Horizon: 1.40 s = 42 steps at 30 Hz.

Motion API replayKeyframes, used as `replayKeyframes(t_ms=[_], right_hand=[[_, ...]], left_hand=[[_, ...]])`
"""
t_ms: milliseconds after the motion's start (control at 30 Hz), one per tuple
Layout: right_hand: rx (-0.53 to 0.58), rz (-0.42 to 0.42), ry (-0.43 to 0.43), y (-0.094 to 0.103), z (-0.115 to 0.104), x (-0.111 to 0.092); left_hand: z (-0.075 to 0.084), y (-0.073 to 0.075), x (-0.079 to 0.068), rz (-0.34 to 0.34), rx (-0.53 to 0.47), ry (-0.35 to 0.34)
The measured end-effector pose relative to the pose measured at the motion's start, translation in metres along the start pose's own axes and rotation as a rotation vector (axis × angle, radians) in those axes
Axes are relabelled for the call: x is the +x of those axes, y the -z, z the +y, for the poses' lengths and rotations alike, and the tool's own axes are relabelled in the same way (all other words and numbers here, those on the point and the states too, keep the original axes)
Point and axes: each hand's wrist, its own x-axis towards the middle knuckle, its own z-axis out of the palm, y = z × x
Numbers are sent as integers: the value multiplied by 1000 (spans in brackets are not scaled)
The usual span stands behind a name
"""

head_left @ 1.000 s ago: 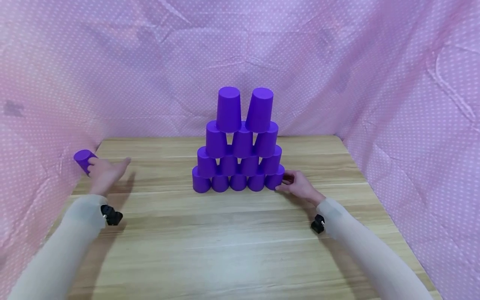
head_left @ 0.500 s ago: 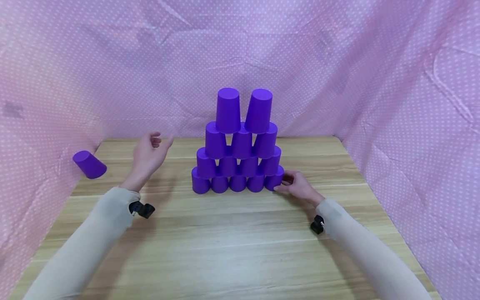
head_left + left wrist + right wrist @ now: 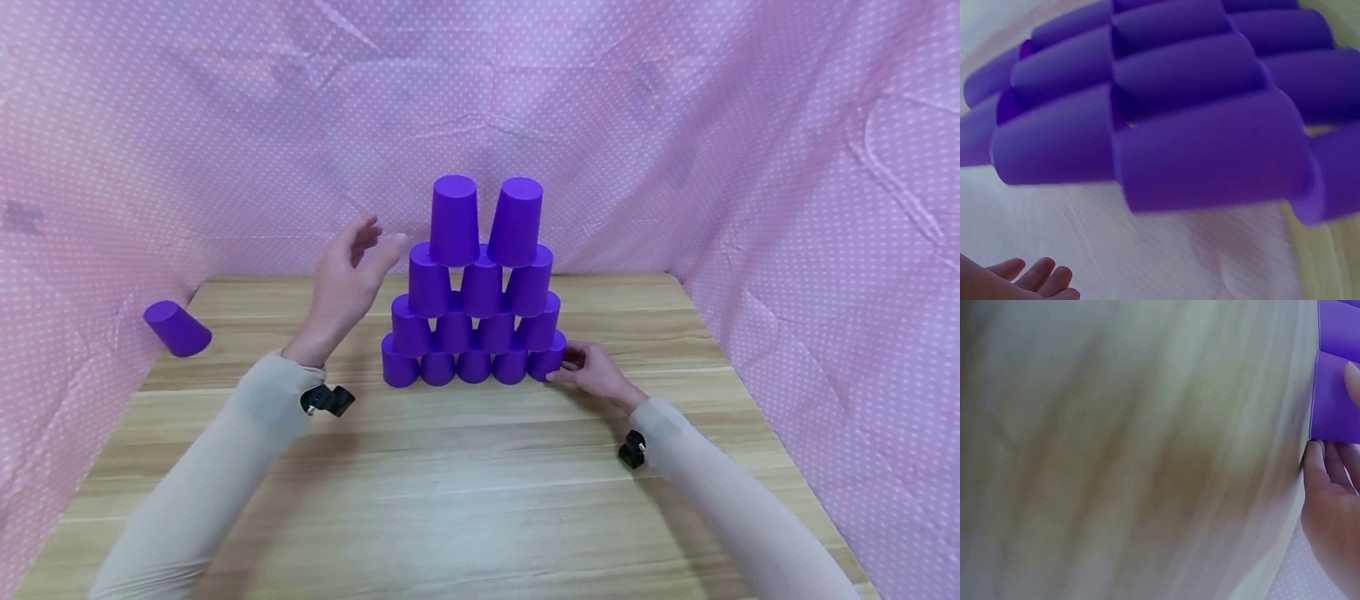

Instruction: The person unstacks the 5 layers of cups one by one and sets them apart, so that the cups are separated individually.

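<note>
Purple cups stand upside down in a stepped pyramid on the table, with two on top: a left top cup (image 3: pixel 454 221) and a right top cup (image 3: pixel 517 223). My left hand (image 3: pixel 347 279) is raised beside the upper left of the pyramid, fingers loosely bent and holding nothing. In the left wrist view the stacked cups (image 3: pixel 1210 150) fill the upper part, and my left fingers (image 3: pixel 1044 275) show low at left. At the right end of the bottom row, my right hand (image 3: pixel 596 372) holds the corner cup (image 3: pixel 546 363), thumb in front and fingers at its side.
One more purple cup (image 3: pixel 177 328) stands upside down near the left edge of the wooden table (image 3: pixel 480 500). Pink dotted cloth (image 3: pixel 300 125) hangs behind and on both sides.
My left hand has let go of the lone cup at left, then moved right and up to the pyramid's left side. My right hand has stayed at the corner cup.
</note>
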Motion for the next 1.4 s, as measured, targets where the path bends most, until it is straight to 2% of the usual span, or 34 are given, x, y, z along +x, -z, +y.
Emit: replayKeyframes(t_ms=[233,433,533,833,1167,1400], right_hand=[[9,-6,-8,-1,-1,0],[14,-4,-5,-1,-1,0],[9,-12,2,0,-2,-1],[15,-10,3,1,-2,1],[23,-22,-9,1,1,1],[16,-18,-15,1,-2,1]], left_hand=[[24,-16,0,-19,-55,-27],[64,-24,-6,-16,-81,-94],[77,-26,-8,-15,-83,-107],[86,-29,-7,-4,-107,-131],[86,-30,-5,-16,-113,-119],[86,-31,-3,-18,-119,-149]])
